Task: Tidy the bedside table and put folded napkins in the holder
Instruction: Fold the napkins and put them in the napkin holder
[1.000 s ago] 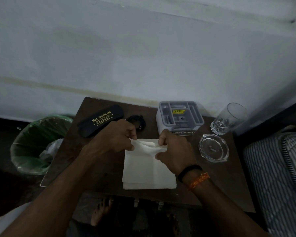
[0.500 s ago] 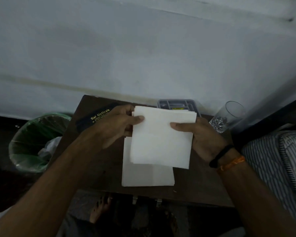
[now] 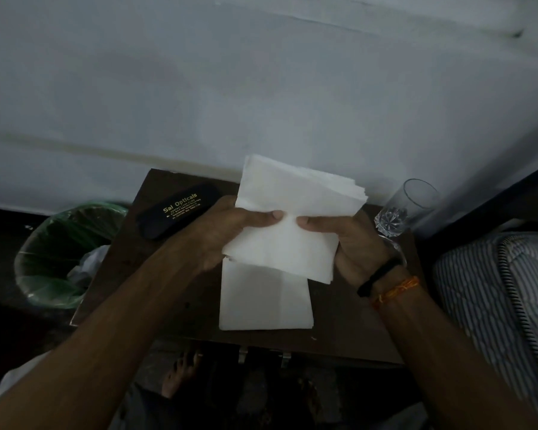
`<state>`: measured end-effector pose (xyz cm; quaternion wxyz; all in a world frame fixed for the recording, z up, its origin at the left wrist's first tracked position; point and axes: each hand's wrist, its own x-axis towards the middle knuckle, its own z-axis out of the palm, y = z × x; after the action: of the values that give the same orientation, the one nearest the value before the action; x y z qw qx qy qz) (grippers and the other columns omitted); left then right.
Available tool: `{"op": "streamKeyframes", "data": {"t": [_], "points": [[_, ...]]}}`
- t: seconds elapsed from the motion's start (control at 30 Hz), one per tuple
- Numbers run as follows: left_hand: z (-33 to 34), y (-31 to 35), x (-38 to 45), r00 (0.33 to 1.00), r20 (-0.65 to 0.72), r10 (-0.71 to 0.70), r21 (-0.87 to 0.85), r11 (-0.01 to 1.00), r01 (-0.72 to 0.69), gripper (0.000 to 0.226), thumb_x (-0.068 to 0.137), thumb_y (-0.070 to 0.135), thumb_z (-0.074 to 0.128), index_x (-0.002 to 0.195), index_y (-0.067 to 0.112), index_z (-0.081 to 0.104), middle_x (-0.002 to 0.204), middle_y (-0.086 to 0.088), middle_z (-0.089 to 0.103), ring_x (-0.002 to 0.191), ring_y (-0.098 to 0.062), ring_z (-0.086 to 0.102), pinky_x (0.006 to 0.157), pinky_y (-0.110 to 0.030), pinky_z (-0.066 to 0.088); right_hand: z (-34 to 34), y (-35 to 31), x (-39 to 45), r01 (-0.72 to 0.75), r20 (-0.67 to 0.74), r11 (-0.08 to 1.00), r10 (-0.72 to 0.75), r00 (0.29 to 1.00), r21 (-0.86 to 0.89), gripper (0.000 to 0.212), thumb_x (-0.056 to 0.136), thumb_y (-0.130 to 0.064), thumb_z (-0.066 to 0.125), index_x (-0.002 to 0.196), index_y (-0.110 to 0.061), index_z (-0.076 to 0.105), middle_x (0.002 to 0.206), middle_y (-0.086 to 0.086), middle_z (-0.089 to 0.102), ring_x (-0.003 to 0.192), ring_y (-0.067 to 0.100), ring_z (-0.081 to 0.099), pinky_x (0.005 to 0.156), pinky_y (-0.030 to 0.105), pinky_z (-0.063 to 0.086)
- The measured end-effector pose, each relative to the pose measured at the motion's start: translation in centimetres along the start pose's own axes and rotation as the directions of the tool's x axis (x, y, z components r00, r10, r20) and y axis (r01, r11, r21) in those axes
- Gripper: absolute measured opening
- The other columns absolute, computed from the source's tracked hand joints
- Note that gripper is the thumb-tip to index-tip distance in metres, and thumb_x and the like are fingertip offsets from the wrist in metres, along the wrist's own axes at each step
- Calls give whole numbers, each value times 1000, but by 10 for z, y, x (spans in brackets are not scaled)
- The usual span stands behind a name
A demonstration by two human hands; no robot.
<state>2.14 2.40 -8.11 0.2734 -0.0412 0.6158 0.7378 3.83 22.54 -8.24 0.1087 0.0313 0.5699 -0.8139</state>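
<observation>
A white napkin (image 3: 288, 218) hangs in the air above the dark wooden bedside table (image 3: 121, 268). My left hand (image 3: 221, 231) grips its left side with the thumb on the front. My right hand (image 3: 351, 243) grips its right side the same way, and the two thumbs nearly meet in the middle. Below it a stack of white napkins (image 3: 264, 299) lies flat near the table's front edge. The raised napkin hides the grey holder.
A black spectacle case (image 3: 177, 211) with gold lettering lies at the table's back left. A clear drinking glass (image 3: 404, 209) stands at the back right. A green-lined waste bin (image 3: 56, 252) sits on the floor to the left, and a striped mattress (image 3: 494, 293) borders the right.
Both hands picked the top napkin off the stack and raised it toward the wall. Their thumbs have since slid inward to the napkin's middle, and the holder is now hidden.
</observation>
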Motion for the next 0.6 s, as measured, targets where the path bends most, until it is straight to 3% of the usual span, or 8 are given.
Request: {"op": "streamKeyframes", "data": {"t": [0.17,0.3,0.37,0.47,0.6], "points": [[12,-5,7,999,-17,51,101,994,-49,43,77,11,79,118,15,68,115,-4,73,109,-26,67,95,-52,54,-16,4,-15,70,-42,992,-75,996,-106,63,74,13,72,131,-6,55,130,16,63,122,36,58,97,55,50],[17,-12,10,997,-11,76,328,942,-68,55,76,11,80,126,20,61,120,-2,69,111,-20,65,97,-49,53,-24,15,-23,27,-174,960,-78,982,-280,56,70,8,78,120,-11,65,118,8,71,110,25,67,90,47,56],[18,-16,11,996,-25,91,358,931,-76,60,73,14,82,128,23,59,121,-1,67,112,-19,64,97,-49,53,-24,18,-23,35,-195,945,-103,975,-326,51,69,8,80,111,-18,69,114,5,72,104,20,70,88,44,58],[19,-20,12,986,-76,148,363,925,-111,58,73,15,84,125,22,61,119,0,68,109,-18,65,94,-49,55,-21,23,-22,54,-185,940,-122,975,-336,48,69,7,80,104,-24,69,111,3,73,101,18,71,86,41,59],[21,-21,8,943,-140,302,341,909,-240,57,70,22,86,122,23,63,118,1,69,109,-17,66,90,-48,57,-16,22,-22,182,-172,950,-229,958,-253,44,70,10,77,105,-16,70,110,5,74,101,20,72,83,35,60]]}}
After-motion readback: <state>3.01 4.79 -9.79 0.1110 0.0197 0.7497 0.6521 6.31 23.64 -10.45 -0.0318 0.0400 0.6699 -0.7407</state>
